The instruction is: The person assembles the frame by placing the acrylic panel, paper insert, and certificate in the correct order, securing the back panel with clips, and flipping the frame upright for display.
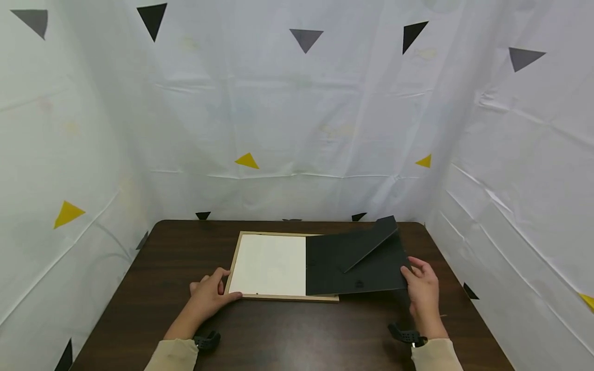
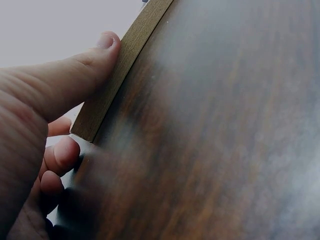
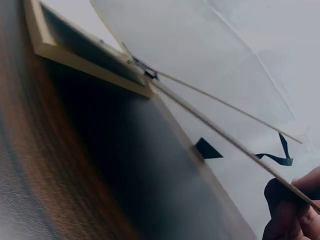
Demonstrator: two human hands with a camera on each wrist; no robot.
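Observation:
A wooden picture frame (image 1: 278, 297) lies face down on the table, a white sheet (image 1: 269, 264) showing in its left part. My left hand (image 1: 207, 294) grips the frame's near left corner, its thumb (image 2: 95, 62) along the near edge and fingers around the left side. The black backing board (image 1: 325, 268) slants up over the right part of the frame and sticks out past it. My right hand (image 1: 423, 288) pinches the board's right edge, which is raised off the table. An easel leg (image 1: 373, 242) stands partly out from the board, joined by a ribbon (image 3: 286, 150).
The dark wooden table (image 1: 297, 335) has rounded far corners. White sheeting (image 1: 297, 113) with black, grey and yellow triangles hangs behind it and on both sides. I wear a black band (image 1: 207, 341) on the left wrist and another band (image 1: 407, 336) on the right.

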